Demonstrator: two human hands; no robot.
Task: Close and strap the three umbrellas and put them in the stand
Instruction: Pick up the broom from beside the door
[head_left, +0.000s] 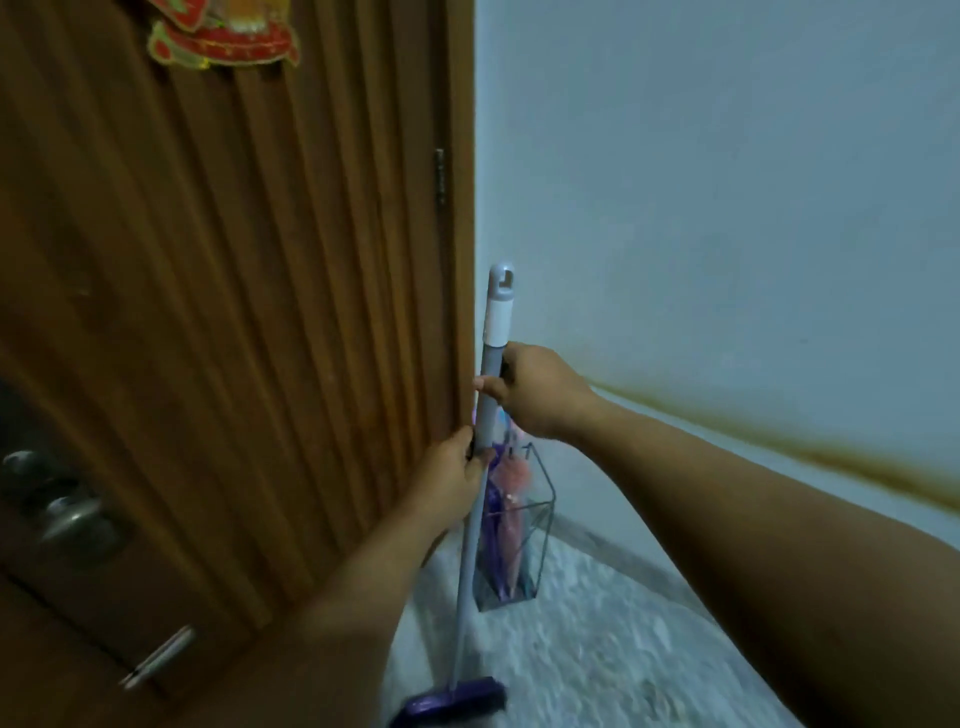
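Observation:
A wire umbrella stand (540, 512) sits on the floor in the corner between the wooden door and the wall. Folded umbrellas stand inside it, a purple one (493, 540) and a pink one (514, 478); how many there are I cannot tell. In front of the stand I hold a grey broom pole (493, 332) upright. My right hand (535, 389) grips the pole high up, just below its white collar. My left hand (457, 478) grips it lower down. The purple broom head (452, 704) rests on the floor at the bottom edge.
A brown slatted wooden door (234, 312) fills the left, with a metal knob (67, 514) and a red decoration (223, 36) near the top. A pale wall (727, 208) with a brown stain line runs along the right. Speckled floor (597, 649) lies below.

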